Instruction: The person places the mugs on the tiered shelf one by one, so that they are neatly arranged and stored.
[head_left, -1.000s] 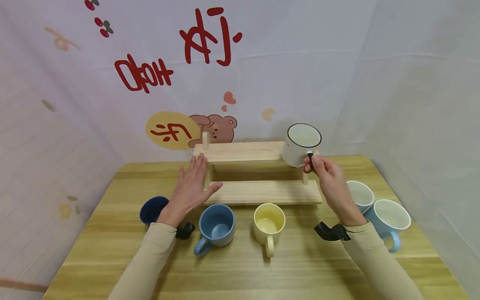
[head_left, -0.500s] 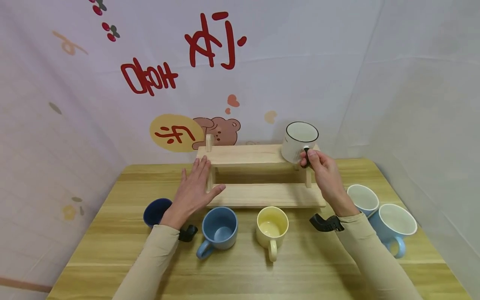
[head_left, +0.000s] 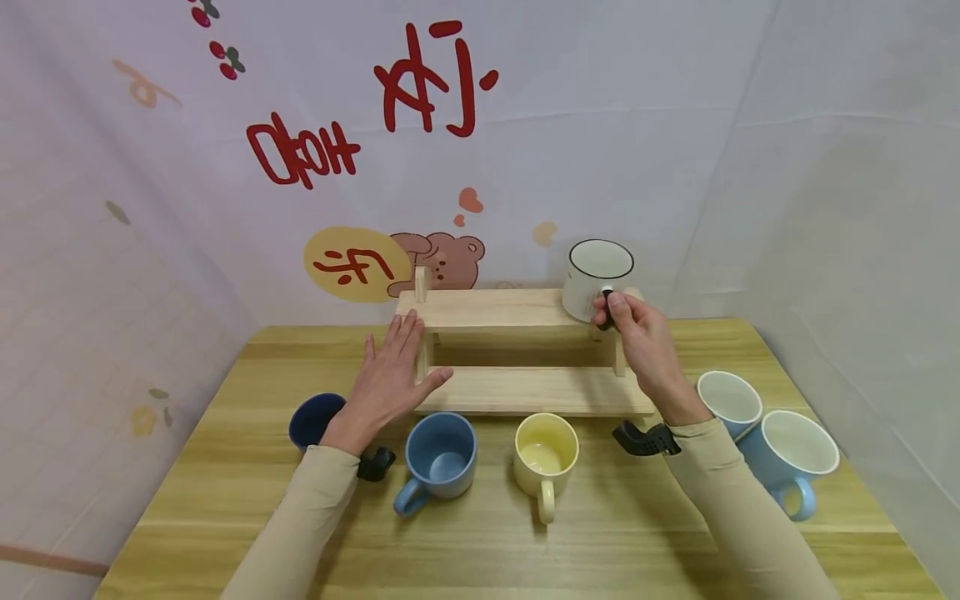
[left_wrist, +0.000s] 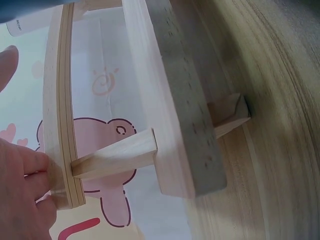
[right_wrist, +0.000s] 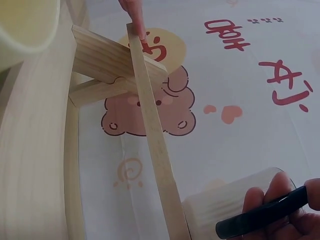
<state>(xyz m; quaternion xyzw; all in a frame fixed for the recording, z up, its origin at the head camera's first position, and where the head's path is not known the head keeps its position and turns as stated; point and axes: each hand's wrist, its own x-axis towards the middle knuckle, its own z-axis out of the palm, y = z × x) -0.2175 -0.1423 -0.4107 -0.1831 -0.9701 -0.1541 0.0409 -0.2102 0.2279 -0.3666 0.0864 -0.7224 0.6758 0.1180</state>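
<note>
Left hand [head_left: 382,390] splayed, touching shelf [head_left: 495,308]; right hand [head_left: 647,343] pinches white mug [head_left: 581,288] by handle [right_wrist: 260,216]

The white mug [head_left: 582,293] has a black rim [head_left: 602,277] and handle [right_wrist: 260,218]; the rack [head_left: 495,307] is pale, wood-grained.

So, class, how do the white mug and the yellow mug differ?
The white mug has a dark rim and black handle; the yellow mug has a yellow rim and handle. The right hand holds the white mug at the upper shelf; the yellow mug stands on the table. Both mouths face up.
</note>
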